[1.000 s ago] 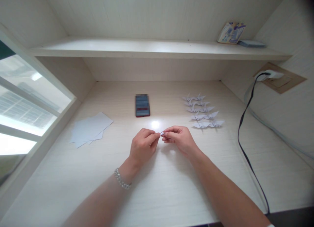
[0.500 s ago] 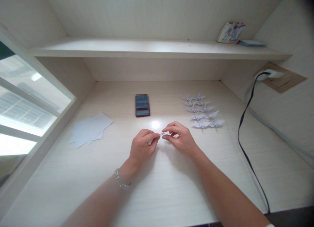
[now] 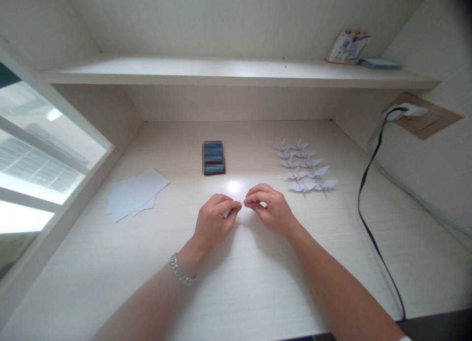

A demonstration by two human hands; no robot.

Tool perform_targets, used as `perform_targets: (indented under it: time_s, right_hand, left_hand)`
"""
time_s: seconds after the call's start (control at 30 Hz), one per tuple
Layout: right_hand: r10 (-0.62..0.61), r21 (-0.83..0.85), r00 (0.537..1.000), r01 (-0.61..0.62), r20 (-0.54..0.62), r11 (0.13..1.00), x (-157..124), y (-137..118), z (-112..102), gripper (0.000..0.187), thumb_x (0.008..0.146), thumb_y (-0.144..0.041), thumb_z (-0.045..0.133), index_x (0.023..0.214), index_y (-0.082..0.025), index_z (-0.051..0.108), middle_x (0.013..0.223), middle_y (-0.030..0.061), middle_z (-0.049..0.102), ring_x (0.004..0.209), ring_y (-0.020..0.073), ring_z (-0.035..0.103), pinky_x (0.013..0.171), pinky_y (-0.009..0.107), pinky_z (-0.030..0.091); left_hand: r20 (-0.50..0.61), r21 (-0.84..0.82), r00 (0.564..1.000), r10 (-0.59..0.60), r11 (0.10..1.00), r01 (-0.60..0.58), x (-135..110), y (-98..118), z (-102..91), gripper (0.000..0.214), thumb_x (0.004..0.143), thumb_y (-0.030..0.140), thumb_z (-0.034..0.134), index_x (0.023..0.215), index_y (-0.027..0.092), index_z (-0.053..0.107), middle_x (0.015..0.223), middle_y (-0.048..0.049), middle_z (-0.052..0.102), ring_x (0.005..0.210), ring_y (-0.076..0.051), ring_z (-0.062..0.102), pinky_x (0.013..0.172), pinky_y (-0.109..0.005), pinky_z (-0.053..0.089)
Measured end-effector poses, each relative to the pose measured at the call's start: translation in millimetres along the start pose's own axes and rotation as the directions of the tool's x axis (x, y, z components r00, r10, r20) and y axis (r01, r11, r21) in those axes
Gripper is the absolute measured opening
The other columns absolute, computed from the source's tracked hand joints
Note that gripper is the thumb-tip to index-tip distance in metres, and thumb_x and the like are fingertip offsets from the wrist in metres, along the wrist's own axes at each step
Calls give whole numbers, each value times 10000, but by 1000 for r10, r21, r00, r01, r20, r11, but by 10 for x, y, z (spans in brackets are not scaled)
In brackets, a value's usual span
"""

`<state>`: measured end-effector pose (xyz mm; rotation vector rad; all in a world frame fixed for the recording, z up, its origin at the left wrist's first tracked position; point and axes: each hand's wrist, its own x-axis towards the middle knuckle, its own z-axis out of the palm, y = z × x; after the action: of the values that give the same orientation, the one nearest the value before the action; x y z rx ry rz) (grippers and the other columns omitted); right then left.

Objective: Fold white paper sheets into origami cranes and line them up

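Between my fingertips, above the middle of the desk, is a small piece of folded white paper [image 3: 243, 203]; most of it is hidden by the fingers. My left hand [image 3: 218, 217] pinches it from the left, thumb against forefinger. From the right, my right hand [image 3: 271, 207] pinches the other end, its fingertips pressed together. Several white paper cranes [image 3: 313, 185] stand in rows on the desk, beyond my right hand to the right. A fanned pile of white paper sheets [image 3: 136, 191] lies to the left of my left hand.
A dark, pixelated flat object [image 3: 213, 158] lies behind my hands on the desk [image 3: 236, 292]. A shelf [image 3: 206, 79] spans the back, carrying a printed packet [image 3: 348, 47]. At right, a black cable [image 3: 363, 183] hangs from a wall socket [image 3: 424, 115] across the desk.
My right thumb and fingers have closed together on the folded paper; they were apart before. My left hand keeps its pinch in nearly the same place.
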<state>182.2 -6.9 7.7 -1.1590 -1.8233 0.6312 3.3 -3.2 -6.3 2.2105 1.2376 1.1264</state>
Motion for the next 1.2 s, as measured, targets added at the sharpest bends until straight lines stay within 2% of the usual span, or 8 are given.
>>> perform_targets:
  time_s: [0.17,0.27,0.37,0.53,0.7,0.77,0.9,1.2]
  right_hand:
    - [108,98,993,-111,38,989,25,26,-56,112,806,-193,573,789,-229,677,865,42,638,816,180,588,670,293,460]
    - [175,152,985,-173,3,973,34,46,-98,108,816,-229,558,849,-225,661,929,47,638,877,185,584,671,281,458]
    - [184,162,981,-192,63,968,29,20,-101,131,791,-249,589,902,-222,655,974,51,630,883,181,580,675,273,465]
    - [283,177,945,-310,164,934,21,-15,-27,105,787,-256,586,762,-176,649,775,30,640,736,151,578,645,265,451]
    - [454,525,867,-490,206,696,22,16,90,248,736,-333,646,926,-178,612,719,8,619,657,137,584,608,271,474]
    - [481,574,841,-528,249,626,22,14,130,279,689,-338,688,896,-164,621,716,16,622,656,139,588,597,267,473]
    - [493,539,842,-526,220,657,23,4,164,191,679,-318,691,715,-140,632,628,8,599,582,112,549,568,245,444]
    - [505,545,849,-500,155,674,20,11,189,183,725,-332,645,754,-153,623,667,0,588,584,104,534,540,228,444]
  left_hand:
    - [29,-119,993,-116,986,119,17,34,-33,98,781,196,602,780,209,699,764,-38,667,725,-159,600,671,-278,480]
    - [78,-235,969,-235,940,247,16,46,-44,97,782,248,608,766,196,689,772,-39,680,710,-155,613,658,-262,485]
    - [146,-308,936,-319,885,349,10,43,-36,133,771,302,623,784,188,690,778,-40,692,699,-156,620,657,-260,484]
    - [295,-414,880,-373,780,470,25,17,-15,187,736,355,655,765,177,707,744,-46,701,666,-153,608,602,-245,457]
    - [339,-525,835,-434,649,551,48,-20,-2,205,697,352,690,743,153,706,731,-66,700,627,-146,588,559,-235,432]
    - [335,-551,831,-444,624,555,48,-25,3,210,697,345,691,759,145,704,749,-79,703,650,-157,598,580,-243,441]
    - [353,-554,826,-439,614,563,45,-40,16,220,722,354,666,781,146,704,783,-87,703,679,-163,602,594,-242,442]
    - [406,-527,811,-421,618,584,47,-53,6,222,741,354,640,717,139,692,652,-52,648,555,-110,518,500,-206,378]
